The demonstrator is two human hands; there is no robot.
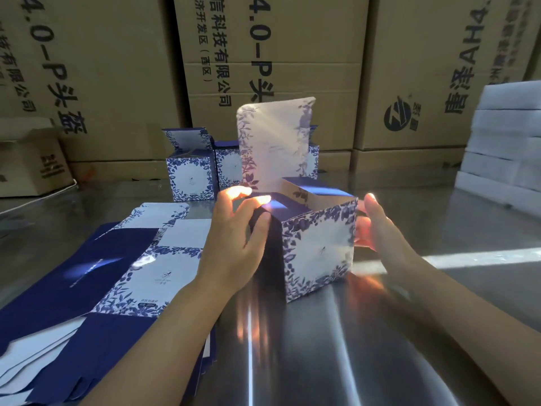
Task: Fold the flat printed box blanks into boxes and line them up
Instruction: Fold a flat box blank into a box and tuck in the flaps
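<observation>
While left hand [234,244] grips box [319,250], right hand [377,230] flat beside it — fingertips hidden.

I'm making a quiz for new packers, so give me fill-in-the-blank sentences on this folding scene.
1. The lid flap of the held box stands ____.
2. The flat blanks lie to its ____.
3. The folded boxes stand ____ it, in front of the cartons.
Missing words: upright; left; behind.

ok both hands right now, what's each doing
Left hand: grips the half-folded box at its left wall.
Right hand: open, flat beside the box.
</observation>
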